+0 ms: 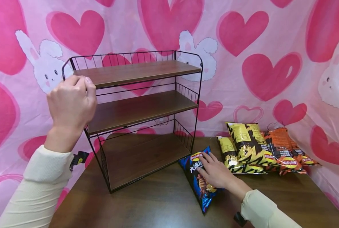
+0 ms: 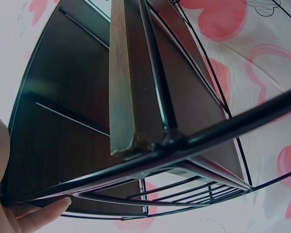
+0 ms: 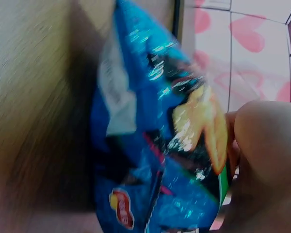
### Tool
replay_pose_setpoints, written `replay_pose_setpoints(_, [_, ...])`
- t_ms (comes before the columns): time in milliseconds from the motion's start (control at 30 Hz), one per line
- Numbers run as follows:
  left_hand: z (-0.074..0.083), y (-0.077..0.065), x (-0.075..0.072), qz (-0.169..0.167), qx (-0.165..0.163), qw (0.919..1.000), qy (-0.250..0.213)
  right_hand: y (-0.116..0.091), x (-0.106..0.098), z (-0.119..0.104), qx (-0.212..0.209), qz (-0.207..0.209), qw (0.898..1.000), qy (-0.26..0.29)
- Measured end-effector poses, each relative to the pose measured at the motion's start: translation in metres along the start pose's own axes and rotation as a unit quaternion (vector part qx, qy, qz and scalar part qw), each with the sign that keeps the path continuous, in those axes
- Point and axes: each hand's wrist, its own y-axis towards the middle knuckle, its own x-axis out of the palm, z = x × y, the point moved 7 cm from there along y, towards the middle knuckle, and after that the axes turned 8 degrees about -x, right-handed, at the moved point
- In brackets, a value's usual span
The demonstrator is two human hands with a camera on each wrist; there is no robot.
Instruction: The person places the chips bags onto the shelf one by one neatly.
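Observation:
A three-tier rack (image 1: 142,71) with brown boards and a black wire frame stands on the table. At its upper left corner, my left hand (image 1: 72,103) grips the frame with curled fingers. The left wrist view shows fingertips (image 2: 46,213) around a black bar (image 2: 106,177). On the table by the rack's lower right corner lies a blue chip bag (image 1: 196,180). My right hand (image 1: 215,171) rests on its upper side, fingers extended across it. In the right wrist view the bag (image 3: 150,126) is seen blurred from its side, partly hiding the fingers.
Yellow chip bags (image 1: 245,144) are piled at the back right of the brown table (image 1: 158,205). Orange chip bags (image 1: 283,150) lie beside them. Behind the table hangs a pink cloth (image 1: 163,28) with hearts and rabbits.

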Motion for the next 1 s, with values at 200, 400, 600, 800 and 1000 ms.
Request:
replay_pose_setpoints(200, [0.001, 0.001, -0.001, -0.003, -0.001, 1.0, 0.001, -0.003, 0.008, 0.014, -0.001, -0.017, 0.999, 0.034])
replay_pose_setpoints(400, [0.001, 0.001, -0.001, -0.003, -0.002, 1.0, 0.0, -0.008, 0.013, 0.023, 0.0, -0.04, 0.997, 0.062])
replay_pose_setpoints(600, [0.001, 0.0, -0.001, -0.002, -0.003, 1.0, -0.001, -0.012, 0.022, 0.033, 0.013, -0.079, 0.995, 0.064])
replay_pose_setpoints(800, [0.0, 0.0, 0.0, -0.004, -0.005, 1.0, -0.002, -0.016, 0.025, 0.038, 0.043, -0.106, 0.992, 0.05])
replay_pose_setpoints(1000, [0.0, 0.0, 0.0, -0.003, -0.005, 1.0, -0.003, -0.016, 0.014, 0.027, 0.034, -0.075, 0.996, 0.017])
